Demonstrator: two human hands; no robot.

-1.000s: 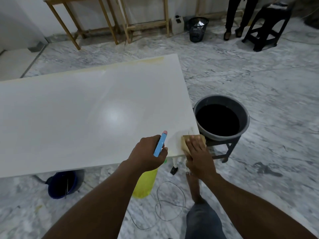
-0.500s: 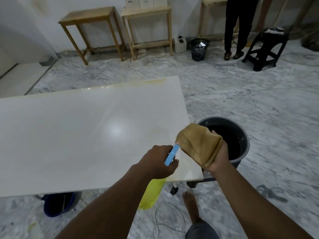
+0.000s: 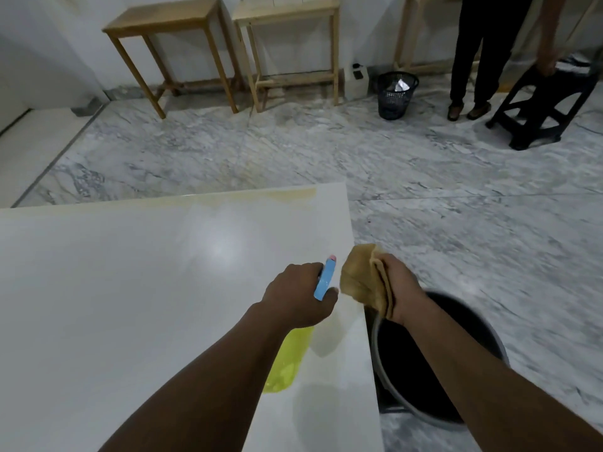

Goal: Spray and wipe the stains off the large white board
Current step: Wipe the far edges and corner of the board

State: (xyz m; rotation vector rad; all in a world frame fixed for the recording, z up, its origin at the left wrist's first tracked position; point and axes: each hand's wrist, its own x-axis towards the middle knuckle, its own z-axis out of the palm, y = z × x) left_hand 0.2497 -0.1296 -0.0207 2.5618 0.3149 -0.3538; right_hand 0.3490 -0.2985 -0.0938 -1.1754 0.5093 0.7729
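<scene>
The large white board (image 3: pixel 137 288) lies flat in front of me, with a yellowish stain (image 3: pixel 287 194) along its far edge. My left hand (image 3: pixel 298 296) grips a spray bottle (image 3: pixel 288 360) with a yellow body and a blue trigger head, held above the board's right side. My right hand (image 3: pixel 399 288) holds a folded tan cloth (image 3: pixel 362 278) in the air, just past the board's right edge and beside the bottle's nozzle.
A dark bucket (image 3: pixel 489 347) stands on the marble floor right of the board, under my right arm. Wooden tables (image 3: pixel 169 21) line the far wall. A black mesh bin (image 3: pixel 396 93), a standing person (image 3: pixel 479 53) and a black step stool (image 3: pixel 541 109) are at the back right.
My right hand lifted the cloth off the board's near right corner and now holds it raised. My view moved forward over the board, and both hands now sit above its right side.
</scene>
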